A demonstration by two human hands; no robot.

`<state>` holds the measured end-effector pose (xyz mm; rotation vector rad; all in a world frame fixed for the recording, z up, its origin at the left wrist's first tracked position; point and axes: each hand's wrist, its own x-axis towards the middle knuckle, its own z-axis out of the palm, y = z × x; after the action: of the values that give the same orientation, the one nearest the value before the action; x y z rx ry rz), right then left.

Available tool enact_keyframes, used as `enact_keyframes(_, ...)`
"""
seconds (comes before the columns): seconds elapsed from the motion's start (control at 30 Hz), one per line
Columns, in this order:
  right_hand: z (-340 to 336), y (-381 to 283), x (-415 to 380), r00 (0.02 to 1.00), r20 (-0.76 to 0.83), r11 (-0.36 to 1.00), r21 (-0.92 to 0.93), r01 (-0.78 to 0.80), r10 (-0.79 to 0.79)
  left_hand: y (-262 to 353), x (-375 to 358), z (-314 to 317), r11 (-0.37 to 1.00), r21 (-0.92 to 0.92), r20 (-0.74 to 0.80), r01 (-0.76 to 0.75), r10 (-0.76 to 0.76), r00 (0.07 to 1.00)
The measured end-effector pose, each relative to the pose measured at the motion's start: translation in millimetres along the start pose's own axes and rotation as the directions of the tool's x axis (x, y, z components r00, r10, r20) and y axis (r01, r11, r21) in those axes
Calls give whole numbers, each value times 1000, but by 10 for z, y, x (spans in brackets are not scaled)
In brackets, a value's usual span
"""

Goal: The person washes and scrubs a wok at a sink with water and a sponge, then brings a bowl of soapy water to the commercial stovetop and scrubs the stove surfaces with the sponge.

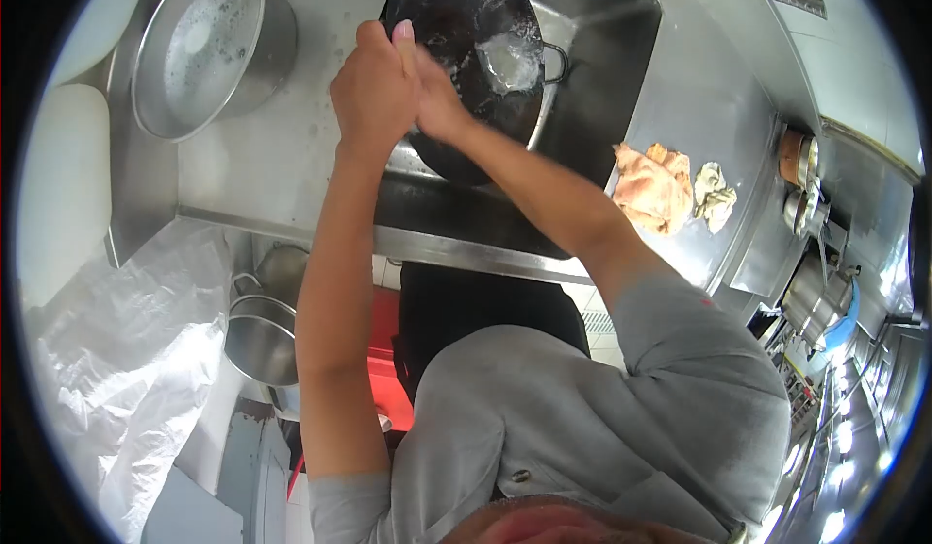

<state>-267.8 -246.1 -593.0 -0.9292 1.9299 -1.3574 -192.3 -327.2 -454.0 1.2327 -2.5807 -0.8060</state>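
A black wok (466,20) lies tilted in the steel sink (612,49), and a stream of water splashes into its right side. At the wok's near left rim my left hand (374,88) is closed in a fist, thumb up, and seems to grip the edge or a handle there. Pressed right against it from the right is my right hand (442,102); its fingers are hidden behind the left hand. A metal loop handle (557,63) shows on the wok's right side.
A large steel pot (199,44) with water stands on the counter at the back left. An orange cloth (652,187) and a pale cloth (714,195) lie right of the sink. Steel pots (262,335) and white plastic sheeting (126,350) sit below the counter. Small containers (801,156) stand at the far right.
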Motion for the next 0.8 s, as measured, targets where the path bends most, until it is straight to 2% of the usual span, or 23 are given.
enact_keyframes(0.07, -238, -167, -727, 955, 282, 995, 9, -103, 96, 6, -10, -34, 1000, -3, 26, 25, -25, 999)
enact_keyframes(0.1, -433, -255, -937, 898, 373, 971, -131, -199, 235, 5, -5, -52, 1000, 7, 19, 25, -25, 1000)
enact_keyframes(0.13, -509, -107, -961, 859, 368, 916, -317, -244, 356, 13, -14, -50, 1000, 14, 13, 24, -24, 1000)
enact_keyframes(0.2, -584, 365, -1012, 762, 282, 700, -650, -296, 583, 35, -54, -48, 1000, 0, 8, 30, -30, 1000)
enact_keyframes(0.23, -472, 281, -940, 811, 351, 789, -579, -205, 469, 34, -46, -53, 999, -20, 3, 34, -34, 999)
enact_keyframes(0.27, -318, 207, -845, 877, 317, 893, -390, -227, 361, 22, -37, -55, 998, -38, -2, 43, -43, 999)
enact_keyframes(0.3, -163, -139, -682, 930, 258, 959, -180, -220, 262, 2, -29, -50, 998, -43, -13, 36, -37, 999)
enact_keyframes(0.33, -83, -339, -656, 969, 170, 981, 38, -190, 181, -15, -36, -40, 999, -46, -16, 26, -26, 1000)
enact_keyframes(0.43, -267, -248, -904, 871, 248, 896, -256, -364, 425, -1, -22, -77, 999, -36, -4, 25, -25, 1000)
enact_keyframes(0.47, -357, 525, -1007, 873, 219, 733, -649, -203, 436, 4, -46, -77, 999, -32, 9, 39, -39, 999)
enact_keyframes(0.5, -482, 1256, -1124, 878, 185, 416, -909, -17, 440, 9, -73, -77, 999, -26, 30, 46, -45, 999)
enact_keyframes(0.53, -709, 997, -955, 869, -70, 446, -836, -319, 490, 19, -66, -93, 999, -19, 47, 50, -49, 998)
enact_keyframes(0.57, -862, 1176, -729, 875, -234, 439, -792, -424, 423, 18, -38, -99, 998, -12, 57, 54, -53, 997)
enact_keyframes(0.6, -1056, 1490, -443, 947, -205, 434, -851, -297, 247, 7, -20, -84, 999, -19, 42, 46, -45, 998)
enact_keyframes(0.63, -1141, 1414, -120, 929, -200, 445, -833, -329, 312, 3, -26, -61, 999, -26, 34, 40, -39, 999)
enact_keyframes(0.73, -752, 1287, 30, 963, -257, 566, -783, -257, 82, -2, 15, -36, 999, -31, -7, 22, -22, 1000)
enact_keyframes(0.77, -632, 1109, -224, 976, -186, 623, -752, -216, 115, -9, -19, -25, 999, -31, -9, 25, -26, 1000)
enact_keyframes(0.8, -605, 1033, -479, 969, -172, 590, -769, -246, 180, -11, -37, -24, 999, -24, 16, 42, -42, 999)
